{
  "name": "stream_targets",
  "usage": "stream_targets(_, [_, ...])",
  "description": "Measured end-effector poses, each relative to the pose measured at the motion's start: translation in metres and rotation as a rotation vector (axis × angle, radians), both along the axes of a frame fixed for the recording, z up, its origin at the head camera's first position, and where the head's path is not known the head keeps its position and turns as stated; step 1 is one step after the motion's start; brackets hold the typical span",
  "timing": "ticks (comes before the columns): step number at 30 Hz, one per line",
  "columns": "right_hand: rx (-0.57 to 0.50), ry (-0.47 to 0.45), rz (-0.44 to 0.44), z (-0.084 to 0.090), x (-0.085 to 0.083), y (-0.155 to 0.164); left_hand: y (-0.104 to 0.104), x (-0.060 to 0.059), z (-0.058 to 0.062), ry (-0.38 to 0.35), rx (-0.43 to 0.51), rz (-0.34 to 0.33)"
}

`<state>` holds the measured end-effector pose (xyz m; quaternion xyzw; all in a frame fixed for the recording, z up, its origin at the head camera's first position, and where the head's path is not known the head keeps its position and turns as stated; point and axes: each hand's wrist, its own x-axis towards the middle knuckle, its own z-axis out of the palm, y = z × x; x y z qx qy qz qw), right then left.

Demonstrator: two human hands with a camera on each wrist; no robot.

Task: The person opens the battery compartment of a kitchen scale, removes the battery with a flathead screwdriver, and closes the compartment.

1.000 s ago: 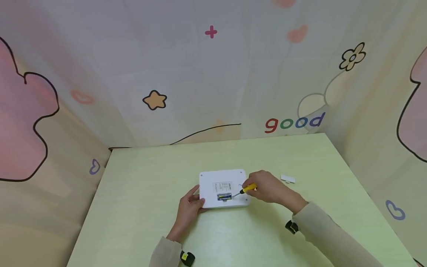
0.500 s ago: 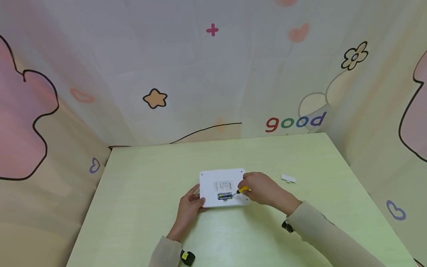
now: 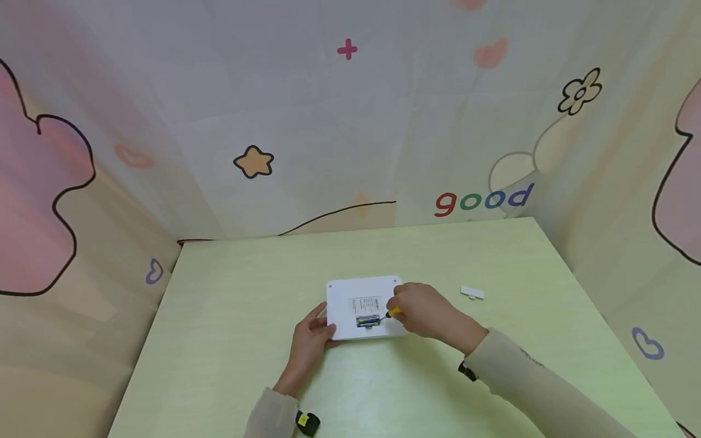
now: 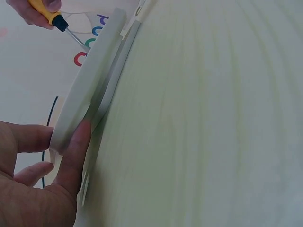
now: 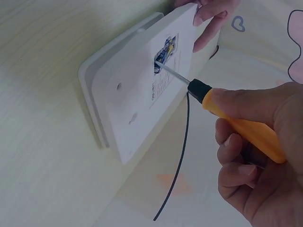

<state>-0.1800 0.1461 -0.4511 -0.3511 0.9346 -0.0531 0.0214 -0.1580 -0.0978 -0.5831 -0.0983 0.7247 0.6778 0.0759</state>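
Screwdriver tip, clenched in our right grip, has crept into the battery bay; our left grip steadies the scale, ready for prying.

We see the head view evenly and softly lit, with only faint shadows under the hands on the pale green table and no harsh glare, while the wide lens bends the patterned backdrop outward toward the edges. In the left wrist view the table grain smears into soft blur and the left hand close to the lens is dim and unsharp. The right wrist view is sharper on the screwdriver, though the table near the frame's edges looks soft.
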Motion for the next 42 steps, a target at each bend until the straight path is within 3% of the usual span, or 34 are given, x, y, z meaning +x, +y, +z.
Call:
stream_targets(4, [0.041, 0.093, 0.034, 0.002, 0.005, -0.007, 0.000, 0.000, 0.001, -0.009, 0.001, 0.009])
stream_targets(18, [0.184, 0.233, 0.057, 0.009, 0.009, -0.029, 0.001, 0.001, 0.000, -0.013, -0.015, 0.008])
stream_targets(29, [0.136, 0.103, 0.042, 0.005, 0.001, -0.019, 0.000, 0.002, -0.001, 0.000, -0.008, 0.013])
stream_targets(37, [0.109, 0.090, 0.060, 0.002, 0.003, -0.016, 0.000, 0.002, -0.004, 0.013, -0.010, 0.003])
stream_targets(42, [-0.006, -0.039, 0.018, -0.001, -0.005, -0.004, -0.001, 0.000, -0.003, 0.023, 0.009, 0.005])
